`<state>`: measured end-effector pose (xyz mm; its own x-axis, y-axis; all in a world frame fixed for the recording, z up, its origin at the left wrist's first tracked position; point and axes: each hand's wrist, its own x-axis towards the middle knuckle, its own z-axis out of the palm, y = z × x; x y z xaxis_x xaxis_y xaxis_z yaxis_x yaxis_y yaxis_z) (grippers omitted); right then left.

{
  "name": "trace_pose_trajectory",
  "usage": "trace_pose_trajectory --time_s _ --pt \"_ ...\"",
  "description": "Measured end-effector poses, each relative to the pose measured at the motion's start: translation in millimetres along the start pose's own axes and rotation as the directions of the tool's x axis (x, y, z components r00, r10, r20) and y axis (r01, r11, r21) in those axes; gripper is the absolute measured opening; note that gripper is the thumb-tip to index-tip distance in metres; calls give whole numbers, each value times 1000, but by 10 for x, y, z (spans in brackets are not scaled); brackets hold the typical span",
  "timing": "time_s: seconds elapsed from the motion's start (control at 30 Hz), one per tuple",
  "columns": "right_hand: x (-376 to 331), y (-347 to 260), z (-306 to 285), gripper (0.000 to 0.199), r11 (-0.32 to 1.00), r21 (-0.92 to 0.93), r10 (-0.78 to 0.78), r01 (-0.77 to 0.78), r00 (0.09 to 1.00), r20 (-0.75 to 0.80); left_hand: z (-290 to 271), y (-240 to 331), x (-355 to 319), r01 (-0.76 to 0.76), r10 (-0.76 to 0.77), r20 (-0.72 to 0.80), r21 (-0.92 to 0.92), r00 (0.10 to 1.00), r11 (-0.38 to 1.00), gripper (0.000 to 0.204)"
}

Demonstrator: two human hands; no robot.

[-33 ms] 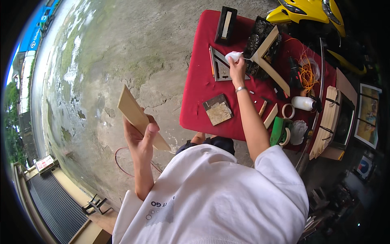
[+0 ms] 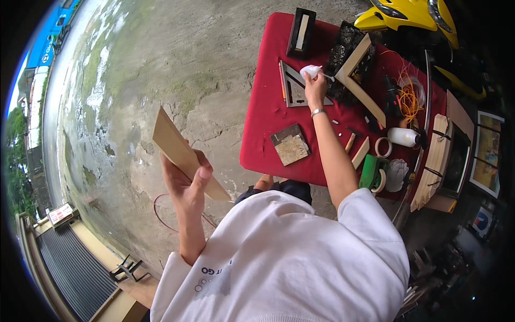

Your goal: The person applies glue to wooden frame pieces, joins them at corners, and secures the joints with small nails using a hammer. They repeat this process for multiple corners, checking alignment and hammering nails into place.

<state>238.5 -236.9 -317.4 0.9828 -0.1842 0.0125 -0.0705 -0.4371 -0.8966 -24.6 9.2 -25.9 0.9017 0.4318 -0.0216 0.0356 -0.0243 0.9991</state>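
Observation:
My left hand [image 2: 185,180] is closed around a flat wooden strip [image 2: 179,153] with slanted ends, held up over the concrete at the left of the table. Over the far part of the red-covered table, my right hand [image 2: 315,88] grips a small white squeeze bottle [image 2: 310,71]. Its thin spout points right, toward an L-shaped corner of two joined wooden strips [image 2: 360,92]. That corner rests on a dark, stained block [image 2: 343,53]. Beneath my right hand lies a metal triangle square [image 2: 294,88], with a pencil [image 2: 281,80] along its left side.
On the red cloth [image 2: 263,129] are a stained square board [image 2: 290,145], a black box [image 2: 301,32], a tape roll [image 2: 383,147], a white bottle [image 2: 402,137], a green tape dispenser [image 2: 370,172] and tangled orange cord [image 2: 410,102]. Bundled wood strips [image 2: 432,161] stand right; a yellow motorcycle [image 2: 397,16] is behind.

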Motion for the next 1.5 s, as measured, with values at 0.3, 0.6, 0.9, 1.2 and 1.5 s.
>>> trace_pose_trajectory --time_s 0.3,0.6,0.9,1.2,1.5 --pt "396 353 621 33 974 -198 48 -110 954 -297 850 1260 -123 -243 223 -140 -151 965 958 60" --pt "408 392 473 29 926 -373 -29 -61 973 -230 1019 1418 -118 -230 188 -187 -232 964 945 50" --pt "318 421 496 65 941 -329 6 -86 972 -236 863 1126 -21 -460 457 -66 -223 887 860 57" --pt "-1458 89 -565 42 966 -258 -74 -2 955 -287 602 196 233 -200 199 -27 -46 980 979 56" --pt "-2487 649 -1906 59 482 -702 462 -525 833 -305 301 -2164 4 -384 -218 692 602 688 700 41"
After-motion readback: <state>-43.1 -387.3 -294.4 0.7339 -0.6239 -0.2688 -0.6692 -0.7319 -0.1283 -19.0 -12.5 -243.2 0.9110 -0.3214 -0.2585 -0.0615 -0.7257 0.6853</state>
